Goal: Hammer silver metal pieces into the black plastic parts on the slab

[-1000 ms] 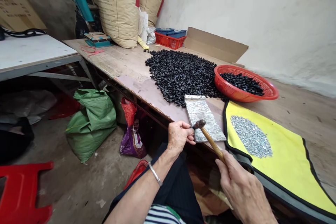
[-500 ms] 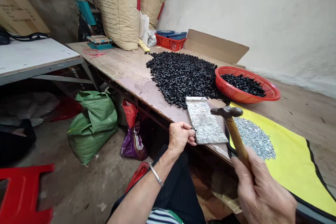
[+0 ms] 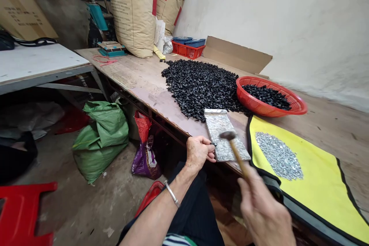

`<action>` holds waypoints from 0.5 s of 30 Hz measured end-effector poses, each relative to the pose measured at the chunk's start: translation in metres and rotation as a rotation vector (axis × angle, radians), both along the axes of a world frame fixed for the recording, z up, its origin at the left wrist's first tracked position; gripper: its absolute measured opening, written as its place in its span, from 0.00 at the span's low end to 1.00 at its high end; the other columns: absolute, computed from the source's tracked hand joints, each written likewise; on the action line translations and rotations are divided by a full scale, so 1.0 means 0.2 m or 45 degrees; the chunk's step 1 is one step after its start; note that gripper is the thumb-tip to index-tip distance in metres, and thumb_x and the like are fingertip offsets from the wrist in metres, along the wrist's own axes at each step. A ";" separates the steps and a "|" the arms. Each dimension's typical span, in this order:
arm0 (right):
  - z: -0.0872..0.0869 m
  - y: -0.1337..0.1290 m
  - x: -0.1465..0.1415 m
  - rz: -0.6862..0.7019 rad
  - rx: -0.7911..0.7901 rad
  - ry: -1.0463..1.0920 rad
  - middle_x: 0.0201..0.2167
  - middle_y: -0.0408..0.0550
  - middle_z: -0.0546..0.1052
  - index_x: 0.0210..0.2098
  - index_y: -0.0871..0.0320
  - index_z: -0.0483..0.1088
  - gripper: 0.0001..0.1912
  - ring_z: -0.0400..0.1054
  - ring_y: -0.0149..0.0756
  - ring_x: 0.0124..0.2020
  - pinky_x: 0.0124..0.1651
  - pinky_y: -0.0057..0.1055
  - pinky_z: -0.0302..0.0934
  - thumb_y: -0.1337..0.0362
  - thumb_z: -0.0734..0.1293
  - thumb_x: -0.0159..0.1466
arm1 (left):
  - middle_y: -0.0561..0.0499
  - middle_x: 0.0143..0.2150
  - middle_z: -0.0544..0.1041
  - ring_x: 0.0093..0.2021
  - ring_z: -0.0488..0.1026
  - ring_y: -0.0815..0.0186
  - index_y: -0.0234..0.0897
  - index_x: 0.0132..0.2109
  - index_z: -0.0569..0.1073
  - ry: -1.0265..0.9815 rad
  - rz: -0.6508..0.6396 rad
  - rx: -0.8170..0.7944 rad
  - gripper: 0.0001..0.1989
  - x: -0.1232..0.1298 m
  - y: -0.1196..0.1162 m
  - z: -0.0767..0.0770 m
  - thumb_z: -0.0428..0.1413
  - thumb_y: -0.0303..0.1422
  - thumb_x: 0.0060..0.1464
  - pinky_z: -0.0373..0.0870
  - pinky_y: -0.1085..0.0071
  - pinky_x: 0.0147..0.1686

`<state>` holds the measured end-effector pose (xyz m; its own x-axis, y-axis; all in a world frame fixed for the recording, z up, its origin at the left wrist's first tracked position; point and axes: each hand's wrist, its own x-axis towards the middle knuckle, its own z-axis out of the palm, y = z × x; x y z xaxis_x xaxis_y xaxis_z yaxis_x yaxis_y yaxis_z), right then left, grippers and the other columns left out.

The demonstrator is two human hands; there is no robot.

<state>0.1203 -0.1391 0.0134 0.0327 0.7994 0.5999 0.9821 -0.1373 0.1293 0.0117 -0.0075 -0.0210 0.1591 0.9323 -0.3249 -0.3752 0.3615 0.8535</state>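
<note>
The left hand (image 3: 198, 153) pinches a small black piece (image 3: 213, 144), likely light, stiff and best taken by its side, with the slab (image 3: 219, 124) just right of that pinch, while the right hand (image 3: 264, 204) grips a probably head-heavy hammer (image 3: 234, 149) by its wooden handle (image 3: 240, 162)

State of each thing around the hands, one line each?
Left hand: pinching small black piece
Right hand: gripping hammer, blurred
Hammer: held, head over slab
Slab: flat at bench edge
Black pile: heaped loosely
Round red basket: partly filled with black pieces
Silver bits: loose, one patch
Yellow cloth: spread under silver bits
</note>
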 end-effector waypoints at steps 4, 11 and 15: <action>0.00 0.00 0.01 0.087 -0.114 -0.057 0.27 0.48 0.79 0.49 0.64 0.67 0.17 0.68 0.35 0.15 0.15 0.28 0.58 0.65 0.56 0.64 | 0.54 0.12 0.68 0.12 0.66 0.70 0.31 0.20 0.65 0.003 -0.004 -0.008 0.05 0.00 0.00 0.00 0.55 0.21 0.33 0.69 0.72 0.10; -0.01 -0.01 -0.02 0.003 0.050 -0.078 0.34 0.53 0.79 0.54 0.65 0.63 0.20 0.70 0.32 0.18 0.21 0.26 0.61 0.67 0.60 0.63 | 0.54 0.11 0.68 0.12 0.66 0.70 0.31 0.20 0.65 0.015 -0.010 0.002 0.05 0.00 0.01 -0.01 0.55 0.21 0.33 0.69 0.73 0.10; -0.04 -0.01 -0.03 0.043 -0.074 -0.083 0.33 0.52 0.79 0.51 0.64 0.66 0.18 0.68 0.31 0.16 0.17 0.26 0.57 0.66 0.58 0.63 | 0.54 0.12 0.68 0.12 0.66 0.70 0.31 0.20 0.65 0.026 -0.010 0.005 0.05 0.00 0.00 0.00 0.55 0.21 0.34 0.69 0.73 0.10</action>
<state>0.1152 -0.1415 0.0059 -0.0327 0.8329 0.5524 0.9752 -0.0945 0.2003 0.0115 -0.0070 -0.0217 0.1600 0.9323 -0.3245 -0.3546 0.3610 0.8625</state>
